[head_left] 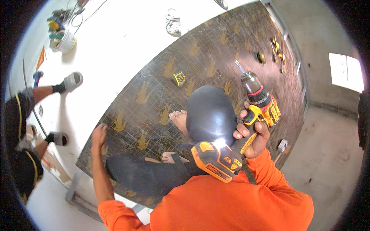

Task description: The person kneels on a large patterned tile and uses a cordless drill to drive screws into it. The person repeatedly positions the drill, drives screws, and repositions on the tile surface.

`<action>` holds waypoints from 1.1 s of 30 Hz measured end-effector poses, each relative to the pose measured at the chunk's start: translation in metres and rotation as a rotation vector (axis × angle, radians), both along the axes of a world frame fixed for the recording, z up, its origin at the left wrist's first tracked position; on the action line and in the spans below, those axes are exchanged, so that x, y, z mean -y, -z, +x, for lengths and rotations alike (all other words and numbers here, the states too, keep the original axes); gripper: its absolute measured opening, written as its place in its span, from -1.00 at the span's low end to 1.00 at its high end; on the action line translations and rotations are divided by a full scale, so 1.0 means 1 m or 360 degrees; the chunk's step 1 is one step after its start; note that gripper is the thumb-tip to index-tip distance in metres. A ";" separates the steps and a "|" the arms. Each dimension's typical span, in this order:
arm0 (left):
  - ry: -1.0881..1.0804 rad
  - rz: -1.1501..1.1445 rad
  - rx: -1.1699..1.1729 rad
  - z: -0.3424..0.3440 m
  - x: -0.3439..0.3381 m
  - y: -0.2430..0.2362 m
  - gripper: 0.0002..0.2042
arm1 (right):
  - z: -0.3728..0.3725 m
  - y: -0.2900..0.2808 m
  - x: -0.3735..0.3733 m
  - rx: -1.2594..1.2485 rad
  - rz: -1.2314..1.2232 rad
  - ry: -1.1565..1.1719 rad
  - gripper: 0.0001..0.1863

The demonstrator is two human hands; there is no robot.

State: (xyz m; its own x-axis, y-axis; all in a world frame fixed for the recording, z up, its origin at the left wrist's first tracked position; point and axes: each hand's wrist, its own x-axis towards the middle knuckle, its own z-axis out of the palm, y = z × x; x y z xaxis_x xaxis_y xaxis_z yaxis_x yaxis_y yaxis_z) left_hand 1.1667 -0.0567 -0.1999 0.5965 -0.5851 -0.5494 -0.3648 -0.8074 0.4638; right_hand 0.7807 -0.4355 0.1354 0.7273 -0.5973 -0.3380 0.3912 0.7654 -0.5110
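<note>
My right hand (254, 136) is wrapped round the grip of a yellow and black cordless drill (266, 102), held up in front of my chest on the right. Its bit (240, 66) points away from me, and its battery (217, 161) end is near my body. My left hand (99, 134) is at the left edge of a dark board (131, 92) printed with yellow marks. Its fingers are curled; whatever they hold, if anything, is hidden. I sit on the board, one black-clad knee raised and my bare feet on it. A yellow and black tape measure (179, 79) lies beyond my feet.
A round yellow-black object (261, 57) and several hand tools (278, 54) lie at the board's far right. A grey metal frame (296, 63) runs along that side. At left are another person's legs (42, 92) and a white bucket (63, 42) of tools. A clog (173, 23) lies beyond.
</note>
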 end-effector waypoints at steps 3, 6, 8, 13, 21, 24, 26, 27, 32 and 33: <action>0.0453 -0.0048 -0.0003 -0.015 0.134 0.011 -0.64 | -0.033 -0.007 -0.018 -0.0049 0.0056 0.0326 -0.34; 0.0273 -0.0186 -0.0080 -0.062 0.251 0.022 -0.52 | -0.062 -0.013 -0.036 -0.0290 -0.0045 0.0624 -0.33; 0.0148 -0.0536 -0.0001 -0.100 0.313 0.027 -0.31 | -0.082 -0.022 -0.050 -0.0416 -0.0108 0.0790 -0.33; 0.0022 -0.0628 -0.0094 -0.162 0.382 0.027 -0.02 | -0.130 -0.041 -0.084 -0.0290 -0.0322 0.1085 -0.34; 0.0028 -0.0480 -0.0259 -0.255 0.479 0.014 -0.15 | -0.161 -0.048 -0.071 -0.0536 -0.0186 0.1175 -0.41; 0.0224 -0.0564 -0.0231 -0.250 0.493 0.024 -0.12 | -0.186 -0.040 -0.082 -0.0334 -0.0136 0.0977 -0.45; 0.0308 -0.0776 -0.0274 -0.228 0.496 0.036 -0.17 | -0.205 -0.030 -0.087 -0.0229 -0.0116 0.0901 -0.46; 0.0188 -0.0888 -0.0241 -0.212 0.491 0.041 -0.20 | -0.209 -0.029 -0.094 -0.0249 -0.0101 0.0958 -0.46; 0.0294 -0.0619 0.0139 -0.165 0.420 0.049 -0.39 | -0.218 -0.027 -0.108 -0.0355 -0.0006 0.1303 -0.45; 0.0455 -0.0594 0.0174 -0.166 0.403 0.047 -0.43 | -0.218 -0.027 -0.106 -0.0216 -0.0079 0.1301 -0.46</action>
State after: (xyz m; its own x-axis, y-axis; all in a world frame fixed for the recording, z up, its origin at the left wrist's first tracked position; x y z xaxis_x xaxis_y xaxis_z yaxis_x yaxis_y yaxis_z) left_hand 1.0007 -0.4595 -0.2467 0.4255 -0.8794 -0.2136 -0.6109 -0.4532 0.6491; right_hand 0.5627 -0.3296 0.1627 0.0123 -0.9362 -0.3511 0.7467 0.2422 -0.6196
